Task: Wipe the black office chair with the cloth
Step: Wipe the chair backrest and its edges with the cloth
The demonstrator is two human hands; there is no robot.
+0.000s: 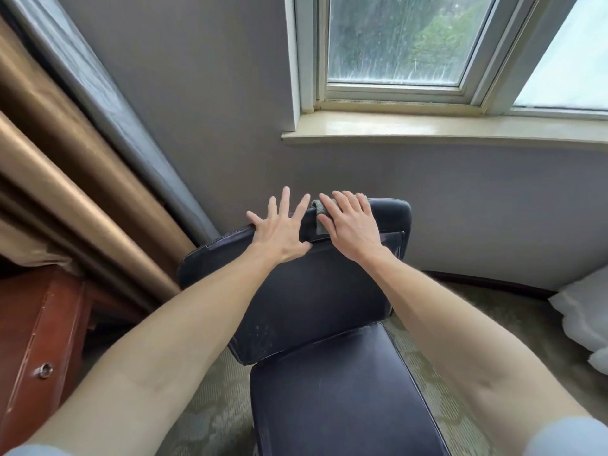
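Most of the grey-green cloth point(319, 225) is hidden under the flat right hand point(353, 225). The bottom edge cuts off the seat of the padded black leather office chair point(312, 301), which hides its own base. The red-brown wooden cabinet point(39, 340) runs off left, the soft white bedding point(585, 324) off right, and the streaked window glass point(394, 37) blurs the greenery outside.

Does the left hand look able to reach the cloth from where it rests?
Probably yes: the left hand lies flat on the chair back right beside the cloth, nothing between them, though the right hand presses on most of it.
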